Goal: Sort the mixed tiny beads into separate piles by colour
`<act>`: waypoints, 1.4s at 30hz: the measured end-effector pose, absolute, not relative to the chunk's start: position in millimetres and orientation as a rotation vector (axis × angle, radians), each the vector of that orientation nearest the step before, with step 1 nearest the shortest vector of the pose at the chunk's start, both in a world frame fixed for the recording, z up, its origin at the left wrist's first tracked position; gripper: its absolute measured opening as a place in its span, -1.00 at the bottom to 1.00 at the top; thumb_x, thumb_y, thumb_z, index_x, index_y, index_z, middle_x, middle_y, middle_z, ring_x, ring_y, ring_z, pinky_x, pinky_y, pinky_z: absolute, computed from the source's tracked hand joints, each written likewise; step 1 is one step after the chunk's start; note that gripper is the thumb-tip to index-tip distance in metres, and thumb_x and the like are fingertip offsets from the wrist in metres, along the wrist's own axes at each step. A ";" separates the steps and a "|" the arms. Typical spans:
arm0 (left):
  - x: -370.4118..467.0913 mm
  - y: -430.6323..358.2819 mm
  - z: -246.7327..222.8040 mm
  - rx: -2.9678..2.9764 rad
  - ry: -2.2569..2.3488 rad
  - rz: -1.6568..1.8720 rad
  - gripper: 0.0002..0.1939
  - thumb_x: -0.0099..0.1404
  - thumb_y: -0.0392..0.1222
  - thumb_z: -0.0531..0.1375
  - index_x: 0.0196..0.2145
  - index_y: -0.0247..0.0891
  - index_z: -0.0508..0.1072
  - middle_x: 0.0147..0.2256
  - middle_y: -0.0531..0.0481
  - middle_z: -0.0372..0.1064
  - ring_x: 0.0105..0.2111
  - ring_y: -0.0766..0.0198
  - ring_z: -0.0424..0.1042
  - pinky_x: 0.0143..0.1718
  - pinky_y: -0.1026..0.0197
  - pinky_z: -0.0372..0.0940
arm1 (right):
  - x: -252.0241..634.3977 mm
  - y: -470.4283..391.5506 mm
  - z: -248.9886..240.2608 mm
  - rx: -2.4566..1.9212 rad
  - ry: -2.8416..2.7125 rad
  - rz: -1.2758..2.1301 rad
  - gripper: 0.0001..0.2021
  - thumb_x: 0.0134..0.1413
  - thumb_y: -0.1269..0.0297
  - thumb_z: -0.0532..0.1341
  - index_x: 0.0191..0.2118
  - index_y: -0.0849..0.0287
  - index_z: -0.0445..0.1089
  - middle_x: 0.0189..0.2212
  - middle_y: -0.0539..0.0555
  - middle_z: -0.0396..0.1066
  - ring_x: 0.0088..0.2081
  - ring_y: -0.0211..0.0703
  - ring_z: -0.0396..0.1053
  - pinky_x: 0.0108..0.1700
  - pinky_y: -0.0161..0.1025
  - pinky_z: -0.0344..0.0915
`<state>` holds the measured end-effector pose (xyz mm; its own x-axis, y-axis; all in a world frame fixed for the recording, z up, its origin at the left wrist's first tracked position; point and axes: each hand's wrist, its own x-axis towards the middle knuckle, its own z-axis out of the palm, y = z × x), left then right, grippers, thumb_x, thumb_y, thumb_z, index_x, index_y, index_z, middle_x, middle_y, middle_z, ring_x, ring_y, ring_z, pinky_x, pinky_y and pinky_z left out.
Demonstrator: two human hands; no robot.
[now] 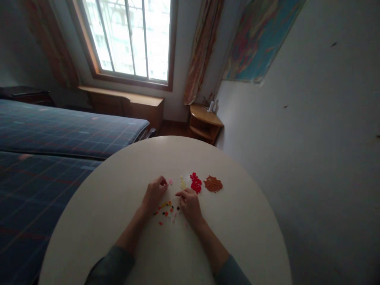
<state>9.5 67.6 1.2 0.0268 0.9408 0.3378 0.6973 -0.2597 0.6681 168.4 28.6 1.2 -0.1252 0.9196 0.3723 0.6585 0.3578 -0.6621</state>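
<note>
My left hand [156,190] is just left of a small pink pile [170,181], fingers pinched together; whatever they hold is too small to make out. Right of centre, my right hand [188,201] hovers low over the table with its fingers curled, forefinger pointing left; its fingertips are too small to read. Beyond it lie a pale yellow pile [182,182], a red pile [196,183] and a brown pile [213,184]. Between my wrists, mixed small pieces [166,213] in orange, black, yellow and pink are scattered.
The round white table [237,237] fills the lower middle. A bed with a dark plaid cover [65,126] stands at the left. A wooden corner shelf [204,114] is behind the table, and a wall [320,138] rises at the right.
</note>
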 end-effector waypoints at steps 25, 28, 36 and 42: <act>5.5 72.0 -6.1 2.155 1.536 1.073 -0.89 0.09 -0.33 0.12 -0.55 -0.27 0.40 -0.48 0.01 0.30 -0.41 0.30 0.31 -0.35 0.31 0.22 | 168.6 26.7 1.3 -1.377 -1.859 0.469 -0.68 -0.17 0.65 0.04 -0.43 0.16 0.45 -0.47 0.03 0.32 -0.34 -0.24 0.27 -0.24 -0.34 0.18; 5.0 72.5 -8.6 2.155 1.508 1.096 -0.89 0.11 -0.33 0.11 -0.51 -0.27 0.42 -0.45 -0.01 0.32 -0.40 0.29 0.32 -0.33 0.29 0.23 | 168.9 26.8 0.5 -1.373 -1.862 0.478 -0.68 -0.17 0.65 0.04 -0.42 0.15 0.45 -0.46 0.02 0.33 -0.34 -0.24 0.27 -0.23 -0.33 0.18; 3.1 71.7 -6.8 2.086 1.547 1.167 -0.90 0.10 -0.29 0.10 -0.51 -0.25 0.40 -0.46 0.01 0.32 -0.44 0.31 0.35 -0.38 0.31 0.26 | 169.3 29.0 0.4 -1.364 -1.824 0.507 -0.68 -0.20 0.66 0.03 -0.47 0.15 0.44 -0.49 0.01 0.31 -0.36 -0.25 0.26 -0.26 -0.34 0.17; -1.3 58.4 0.6 1.957 1.569 1.224 -0.87 0.14 -0.20 0.05 -0.50 -0.27 0.31 -0.50 0.03 0.30 -0.52 0.34 0.33 -0.46 0.32 0.25 | 173.2 29.5 6.3 -1.252 -1.904 0.671 -0.70 -0.25 0.65 0.06 -0.49 0.16 0.43 -0.51 -0.03 0.22 -0.47 -0.33 0.19 -0.38 -0.39 0.16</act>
